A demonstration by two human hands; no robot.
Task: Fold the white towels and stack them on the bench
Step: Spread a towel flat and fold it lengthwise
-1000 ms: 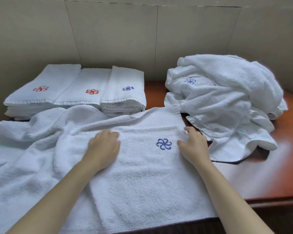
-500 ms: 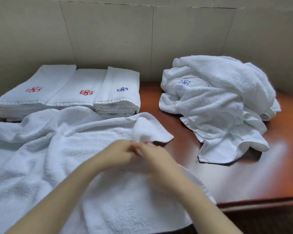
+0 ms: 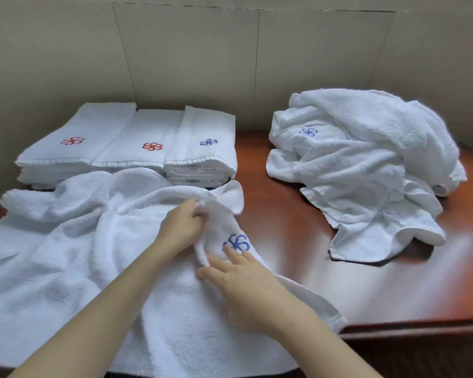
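Right now a large white towel [image 3: 74,268] lies spread and rumpled over the near left part of the red-brown bench [image 3: 298,214], its near edge hanging over the front. The left hand [image 3: 179,230] has its fingers curled into a bunched fold of this towel near its far right corner, gripping the cloth. The right hand [image 3: 241,279] lies just beside it, nearer the front edge, with fingers fairly straight and spread, their tips pressing the towel down close to a blue pinwheel emblem [image 3: 236,242] stitched on the raised fold; whether the thumb pinches the cloth's edge cannot be told. Beyond the towel, against the tiled wall [image 3: 189,55], stand three stacks of folded towels [image 3: 129,148] side by side and touching: the two on the left show red emblems on top, the right one a blue emblem. The spread towel's far edge reaches up to the front of these stacks. On the right side of the bench, well apart from the hands, sits a loose heap of unfolded towels [image 3: 366,165], one showing a blue emblem.
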